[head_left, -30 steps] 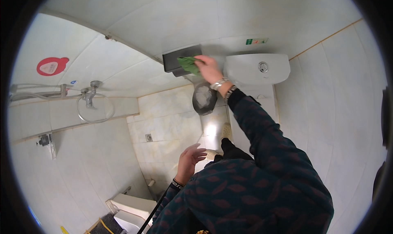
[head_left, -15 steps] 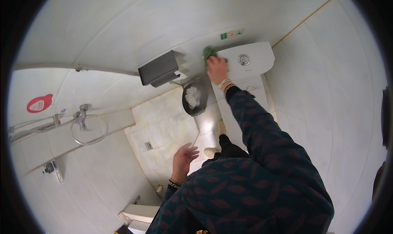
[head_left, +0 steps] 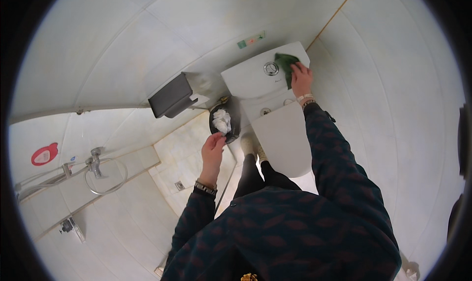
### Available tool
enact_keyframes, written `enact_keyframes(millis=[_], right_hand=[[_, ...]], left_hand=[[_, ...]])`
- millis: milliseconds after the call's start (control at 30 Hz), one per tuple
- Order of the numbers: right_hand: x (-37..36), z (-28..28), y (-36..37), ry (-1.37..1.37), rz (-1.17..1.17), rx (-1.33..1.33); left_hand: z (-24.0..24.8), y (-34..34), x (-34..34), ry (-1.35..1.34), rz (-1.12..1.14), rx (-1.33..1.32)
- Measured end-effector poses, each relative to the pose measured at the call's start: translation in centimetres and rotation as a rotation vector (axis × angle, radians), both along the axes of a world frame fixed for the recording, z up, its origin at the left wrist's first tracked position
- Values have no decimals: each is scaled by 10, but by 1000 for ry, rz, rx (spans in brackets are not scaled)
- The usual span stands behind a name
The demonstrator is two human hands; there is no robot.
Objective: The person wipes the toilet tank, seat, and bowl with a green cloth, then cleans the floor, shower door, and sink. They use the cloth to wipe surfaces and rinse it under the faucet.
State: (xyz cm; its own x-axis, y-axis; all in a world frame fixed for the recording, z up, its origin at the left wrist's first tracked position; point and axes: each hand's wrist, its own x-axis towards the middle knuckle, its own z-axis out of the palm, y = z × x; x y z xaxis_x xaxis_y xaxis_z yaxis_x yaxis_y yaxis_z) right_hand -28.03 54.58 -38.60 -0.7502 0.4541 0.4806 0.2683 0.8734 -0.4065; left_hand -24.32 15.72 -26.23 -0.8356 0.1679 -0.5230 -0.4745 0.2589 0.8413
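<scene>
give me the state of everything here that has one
right hand, holding the green cloth
green cloth, at the tank lid, blurred
left hand, fingers bent, nothing visibly held
toilet lid, down
tank lid, on
bin, open, crumpled white paper inside
gray wall holder, white sheet sticking out
shower hose, hanging looped

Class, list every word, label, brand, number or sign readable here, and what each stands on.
No text is legible.
Green, white and red strip sticker on the pale panelled wall: too small.
Faint grey marking on the white toilet tank: too small.
Red rounded plaque on the left wall: too blurred.
Small blue sticker on that wall: too small.
</scene>
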Motion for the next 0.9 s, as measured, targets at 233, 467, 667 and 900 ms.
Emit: enact_keyframes(millis=[233,467,667,900], right_hand=[[-4,5,-86,-103,-27,-40],[21,5,-35,-153,150,-46],[5,1,39,-47,-240,-26],[-18,20,-89,-20,-6,-98]], left_hand=[[-55,98,-67,705,-698,-433],[-84,160,-133,782,-835,-687],[-92,166,-135,737,-924,-788],[-86,167,-138,736,-945,-816]])
